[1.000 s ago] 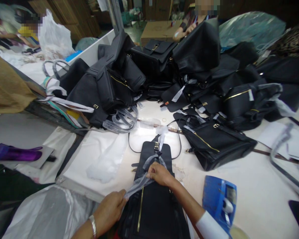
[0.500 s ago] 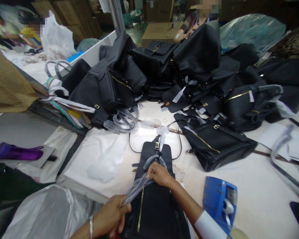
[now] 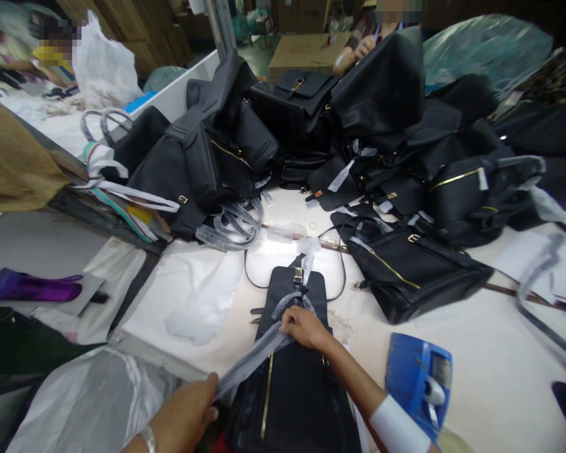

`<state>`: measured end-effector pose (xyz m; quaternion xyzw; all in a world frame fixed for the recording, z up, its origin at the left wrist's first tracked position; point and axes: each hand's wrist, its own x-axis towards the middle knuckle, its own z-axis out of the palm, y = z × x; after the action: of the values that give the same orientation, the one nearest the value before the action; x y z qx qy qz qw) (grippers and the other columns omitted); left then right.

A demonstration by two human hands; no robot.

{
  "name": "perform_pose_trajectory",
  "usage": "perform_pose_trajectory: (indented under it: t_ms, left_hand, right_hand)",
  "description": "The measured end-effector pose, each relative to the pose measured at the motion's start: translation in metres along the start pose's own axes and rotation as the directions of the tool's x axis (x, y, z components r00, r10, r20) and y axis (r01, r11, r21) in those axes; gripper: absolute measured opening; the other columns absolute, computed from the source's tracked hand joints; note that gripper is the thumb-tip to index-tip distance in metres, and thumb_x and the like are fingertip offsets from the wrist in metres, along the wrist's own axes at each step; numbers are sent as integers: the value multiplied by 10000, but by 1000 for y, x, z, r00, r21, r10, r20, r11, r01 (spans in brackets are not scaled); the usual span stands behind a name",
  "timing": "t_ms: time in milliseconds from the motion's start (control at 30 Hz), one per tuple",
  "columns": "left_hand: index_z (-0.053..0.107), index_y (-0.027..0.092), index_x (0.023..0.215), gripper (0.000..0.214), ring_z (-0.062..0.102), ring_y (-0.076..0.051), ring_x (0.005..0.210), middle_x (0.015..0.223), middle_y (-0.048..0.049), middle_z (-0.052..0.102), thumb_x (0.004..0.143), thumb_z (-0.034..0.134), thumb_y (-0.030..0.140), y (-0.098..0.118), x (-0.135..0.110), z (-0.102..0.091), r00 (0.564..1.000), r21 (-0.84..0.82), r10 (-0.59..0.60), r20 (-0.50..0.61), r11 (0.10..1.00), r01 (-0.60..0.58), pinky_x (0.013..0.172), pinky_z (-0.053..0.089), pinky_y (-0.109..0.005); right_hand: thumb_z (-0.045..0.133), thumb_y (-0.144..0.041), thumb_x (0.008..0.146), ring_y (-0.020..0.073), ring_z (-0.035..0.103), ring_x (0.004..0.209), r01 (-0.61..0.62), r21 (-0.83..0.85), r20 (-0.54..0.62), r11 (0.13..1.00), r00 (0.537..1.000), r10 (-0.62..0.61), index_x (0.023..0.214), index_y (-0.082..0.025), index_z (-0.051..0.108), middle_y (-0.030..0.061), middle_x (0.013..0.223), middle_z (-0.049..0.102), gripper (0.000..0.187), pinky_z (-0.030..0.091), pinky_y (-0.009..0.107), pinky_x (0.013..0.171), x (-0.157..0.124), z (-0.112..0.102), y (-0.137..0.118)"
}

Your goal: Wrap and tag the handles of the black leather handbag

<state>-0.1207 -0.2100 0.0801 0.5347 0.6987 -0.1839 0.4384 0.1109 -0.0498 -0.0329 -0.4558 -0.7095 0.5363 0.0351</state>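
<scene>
A black backpack (image 3: 306, 396) with a gold zipper and a gold buckle lies on the table in front of me. A clear plastic strip (image 3: 252, 365) stretches taut across its left side. My left hand (image 3: 183, 409), at the lower left, is closed on the strip's near end. Over the upper part of the bag, my right hand (image 3: 304, 327) pinches the strip's other end, beside the plastic-wrapped handle (image 3: 287, 302). The right fingertips partly hide where strip and handle meet.
A blue tape dispenser (image 3: 417, 384) stands right of the backpack. Another black bag (image 3: 415, 270) lies behind it, and several more are piled at the back. White sheeting (image 3: 198, 302) covers the table's left part. A purple bottle (image 3: 33, 286) lies far left. Other people are beyond the pile.
My left hand has moved left and down, pulling the plastic strip out longer and flatter. My right hand keeps its pinch in nearly the same place.
</scene>
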Motion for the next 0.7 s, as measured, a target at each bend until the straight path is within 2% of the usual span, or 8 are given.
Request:
perform_pose_trajectory:
  t_ms: [67,167,233,300,367,433,533,700]
  left_hand:
    - [509,134,1190,428,606,-302,1059,1058,-160,673,769,490,208,-9,-2,-8,1000,110,-14,-4,994,14,867,441,-372]
    - [519,120,1175,439,604,-330,1058,1097,-187,658,754,531,245,-20,1,-20,999,154,-38,-11,987,39,889,428,-408]
    - [526,144,1117,382,667,-314,912,1045,-170,673,778,539,320,-24,5,-25,998,18,-24,57,1000,23,783,471,-380]
    - [506,175,1050,352,694,-257,664,878,-106,699,824,504,445,-24,11,-25,973,-266,56,225,964,6,574,466,-304]
    - [472,189,979,391,652,-203,498,724,-46,684,842,458,555,-21,19,-21,915,-545,194,353,838,32,448,386,-240]
    - [450,189,910,426,633,-173,474,676,-32,673,837,444,609,-18,28,-15,881,-707,298,367,705,55,436,356,-213]
    - [438,185,872,455,622,-147,476,694,-43,678,828,445,638,-13,40,-6,883,-794,327,338,602,82,458,379,-213]
    - [441,184,922,451,641,-163,569,714,-37,670,803,518,613,-6,54,-6,903,-813,300,306,577,84,486,440,-232]
  right_hand:
    - [661,-229,697,136,554,763,-27,2,3,1000,1000,27,698,-184,642,-1,809,631,49,366,230,665,4,-1,1]
    - [656,-236,690,124,553,688,-78,5,9,997,997,78,692,-180,640,-14,726,631,58,347,213,599,8,-1,2]
    - [648,-240,692,115,551,650,-102,7,13,995,995,102,682,-175,631,-20,686,627,67,336,204,567,10,-2,2]
    - [637,-249,698,109,549,631,-114,5,20,994,993,114,678,-172,621,-23,674,627,81,330,196,542,11,-3,2]
    - [620,-254,707,103,542,615,-118,-8,25,993,993,118,688,-171,618,-24,666,625,85,320,193,519,13,-4,3]
    - [605,-246,705,102,535,604,-119,-37,30,992,992,120,697,-170,622,-24,660,623,78,312,193,506,16,-6,4]
    - [603,-228,690,105,537,615,-113,-100,42,988,992,118,713,-168,634,-19,680,638,72,313,195,513,23,-8,8]
    - [555,-162,713,117,567,644,-99,-241,71,966,990,120,789,-161,660,-2,677,660,129,330,204,551,34,-5,13]
